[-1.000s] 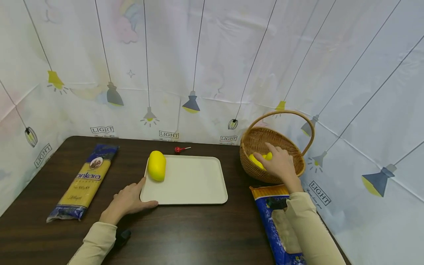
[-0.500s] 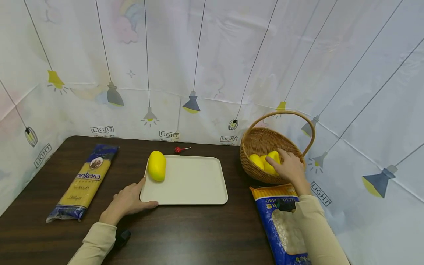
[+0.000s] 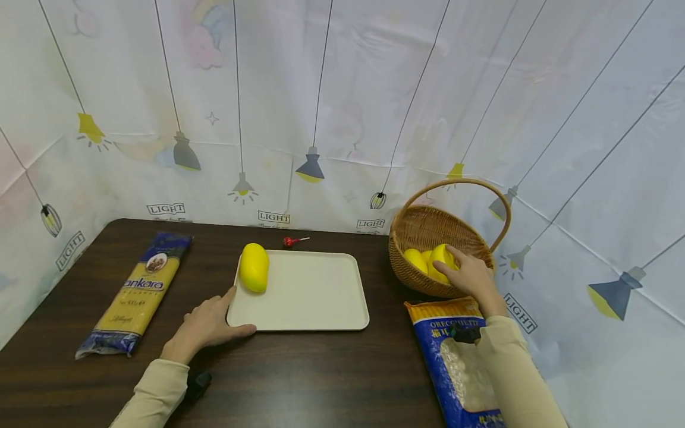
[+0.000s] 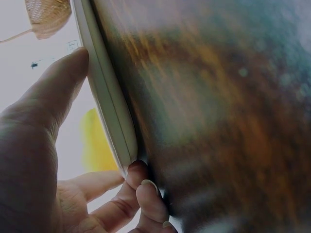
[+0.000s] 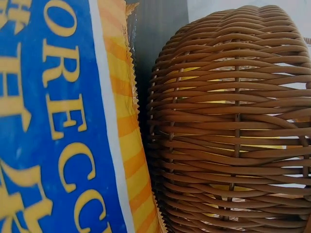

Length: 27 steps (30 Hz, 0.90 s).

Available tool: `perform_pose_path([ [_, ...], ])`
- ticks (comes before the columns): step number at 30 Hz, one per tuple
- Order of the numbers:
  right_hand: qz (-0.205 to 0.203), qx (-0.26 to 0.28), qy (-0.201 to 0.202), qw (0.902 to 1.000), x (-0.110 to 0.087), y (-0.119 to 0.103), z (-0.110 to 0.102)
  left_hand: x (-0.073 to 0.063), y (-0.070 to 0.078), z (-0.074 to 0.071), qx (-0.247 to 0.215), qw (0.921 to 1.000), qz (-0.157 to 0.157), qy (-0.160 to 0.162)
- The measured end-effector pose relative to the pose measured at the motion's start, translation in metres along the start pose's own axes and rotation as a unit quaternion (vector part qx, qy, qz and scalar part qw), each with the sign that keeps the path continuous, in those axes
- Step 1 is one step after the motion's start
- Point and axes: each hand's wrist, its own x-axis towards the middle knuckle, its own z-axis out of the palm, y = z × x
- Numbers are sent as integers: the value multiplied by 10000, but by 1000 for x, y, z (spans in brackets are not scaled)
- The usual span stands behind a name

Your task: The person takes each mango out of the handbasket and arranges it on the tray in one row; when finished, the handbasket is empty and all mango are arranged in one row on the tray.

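My left hand (image 3: 206, 324) holds the near left corner of a cream rectangular tray (image 3: 316, 297), thumb along the front edge and fingers at the left side. The left wrist view shows the thumb against the rim of the tray (image 4: 108, 92) and the fingertips at its corner. A smooth yellow oblong fruit (image 3: 254, 267) lies on the tray's left end. At the right, my right hand (image 3: 473, 276) reaches into a wicker basket (image 3: 407, 264) and holds a yellow fruit (image 3: 439, 258) between thumb and fingers. Another yellow fruit (image 3: 415, 259) lies beside it. The right wrist view shows no hand.
A blue and orange pasta bag (image 3: 455, 368) lies in front of the basket, under the right forearm. A yellow and blue pasta packet (image 3: 134, 291) lies on the left of the dark table (image 3: 299, 380). Behind the tray is a red lollipop (image 3: 289, 242). The basket's tall handle (image 3: 455, 181) arches up.
My right hand has moved right inside the basket, and a yellow fruit now shows between its thumb and fingers. My left hand and the tray have stayed in place.
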Motion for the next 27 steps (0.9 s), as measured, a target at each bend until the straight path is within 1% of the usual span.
perform_pose_path([
  [4, 5, 83, -59, 9999, 1, 2, 2, 0, 0, 0, -6, 10000, -12, -13],
  [8, 75, 74, -206, 9997, 4, 2, 1, 0, 0, 0, -15, 10000, -42, -28],
  [15, 213, 187, -591, 9978, 12, 3, 2, 1, 0, 0, 11, 10000, -49, -48],
  [18, 205, 204, -586, 9979, 14, 5, 4, 1, 0, 0, 8, 10000, -60, -49],
  [23, 72, 164, -432, 9989, 16, 6, 6, 1, 1, 0, 14, 10000, -68, -67],
  [27, -10, 205, -426, 9989, 16, 4, 6, 1, 1, -1, 8, 10000, -58, -72],
])
